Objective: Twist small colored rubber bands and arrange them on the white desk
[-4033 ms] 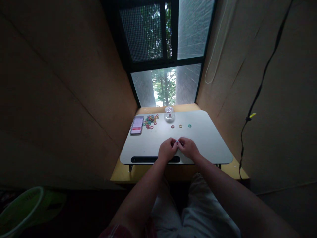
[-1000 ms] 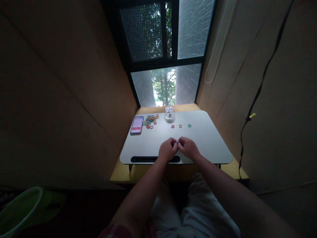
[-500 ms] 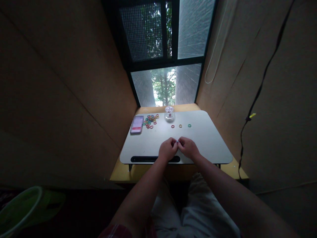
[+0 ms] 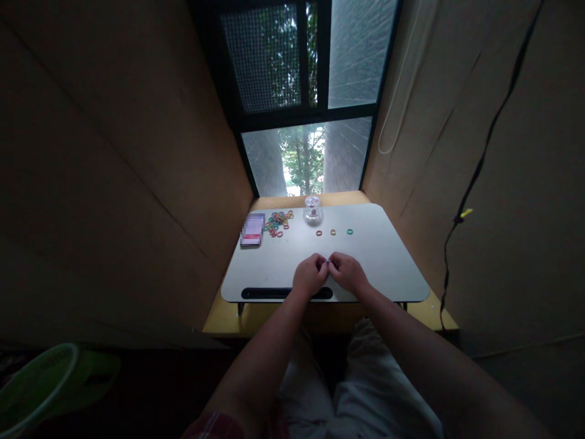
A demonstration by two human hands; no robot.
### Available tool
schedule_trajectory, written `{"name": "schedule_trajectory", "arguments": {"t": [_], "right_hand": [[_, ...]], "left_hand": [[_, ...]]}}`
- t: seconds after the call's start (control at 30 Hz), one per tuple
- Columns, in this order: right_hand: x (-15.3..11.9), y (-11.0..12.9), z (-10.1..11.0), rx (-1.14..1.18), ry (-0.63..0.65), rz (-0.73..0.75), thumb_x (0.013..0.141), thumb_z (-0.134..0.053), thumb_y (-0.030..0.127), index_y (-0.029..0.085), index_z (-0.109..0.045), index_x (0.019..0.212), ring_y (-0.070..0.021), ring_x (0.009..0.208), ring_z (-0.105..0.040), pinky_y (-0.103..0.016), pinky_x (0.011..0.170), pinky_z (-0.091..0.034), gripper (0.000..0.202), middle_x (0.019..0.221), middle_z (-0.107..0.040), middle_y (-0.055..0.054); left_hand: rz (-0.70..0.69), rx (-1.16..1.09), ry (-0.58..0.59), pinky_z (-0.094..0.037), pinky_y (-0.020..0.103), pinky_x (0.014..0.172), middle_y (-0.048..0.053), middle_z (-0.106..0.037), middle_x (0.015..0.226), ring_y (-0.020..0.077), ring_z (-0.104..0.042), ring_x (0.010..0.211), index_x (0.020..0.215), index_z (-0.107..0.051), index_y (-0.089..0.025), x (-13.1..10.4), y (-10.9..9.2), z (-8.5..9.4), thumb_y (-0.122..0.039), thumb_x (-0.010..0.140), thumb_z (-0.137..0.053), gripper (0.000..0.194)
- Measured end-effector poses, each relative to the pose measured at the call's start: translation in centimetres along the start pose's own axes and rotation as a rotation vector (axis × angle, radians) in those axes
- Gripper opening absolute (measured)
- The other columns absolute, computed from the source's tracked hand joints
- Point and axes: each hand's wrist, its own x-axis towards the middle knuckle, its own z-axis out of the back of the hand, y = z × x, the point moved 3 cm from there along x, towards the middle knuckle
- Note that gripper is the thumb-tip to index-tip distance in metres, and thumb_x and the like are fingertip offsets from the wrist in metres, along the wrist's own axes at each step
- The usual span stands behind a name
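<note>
My left hand (image 4: pixel 309 275) and my right hand (image 4: pixel 348 272) meet fingertip to fingertip over the near middle of a small white lap table (image 4: pixel 388 256). Between the fingertips they pinch a tiny pale ring (image 4: pixel 328 261), too small to make out clearly. Farther back lie three separate small rings in a row: a reddish one (image 4: pixel 319 233), an orange one (image 4: pixel 333 232) and a green one (image 4: pixel 350 231). A heap of several coloured rings (image 4: pixel 277 222) sits at the back left. A small clear glass container (image 4: pixel 313 210) stands at the back middle.
A small flat packet (image 4: pixel 253 230) lies at the table's back left corner. A black slot handle (image 4: pixel 286 294) runs along the near edge. Brown board walls close in on both sides, a window is behind, a black cable (image 4: pixel 475 171) hangs right, and a green bowl (image 4: pixel 36 384) sits at the lower left.
</note>
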Motion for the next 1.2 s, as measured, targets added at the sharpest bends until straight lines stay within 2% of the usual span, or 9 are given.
{"name": "schedule_trajectory", "arguments": {"t": [0.47, 1.2], "right_hand": [[-0.03, 0.03, 0.04, 0.001, 0.007, 0.003, 0.078, -0.05, 0.026, 0.02, -0.055, 0.069, -0.0132, 0.06, -0.049, -0.024, 0.059, -0.032, 0.012, 0.065, -0.057, 0.0], [-0.01, -0.04, -0.04, 0.003, 0.003, -0.005, 0.079, -0.05, 0.027, 0.02, -0.057, 0.07, -0.0131, 0.059, -0.047, -0.024, 0.057, -0.03, 0.013, 0.064, -0.058, 0.0]], "left_hand": [[-0.041, -0.004, -0.012, -0.037, 0.025, 0.061, 0.0, -0.065, 0.076, 0.0127, -0.056, 0.068, 0.084, -0.06, -0.021, -0.01, 0.19, -0.14, -0.033, 0.086, -0.048, 0.017], [-0.012, 0.005, 0.004, -0.039, 0.024, 0.063, 0.0, -0.067, 0.079, 0.013, -0.058, 0.07, 0.087, -0.061, -0.021, -0.08, 0.1, -0.06, -0.034, 0.086, -0.049, 0.018]]}}
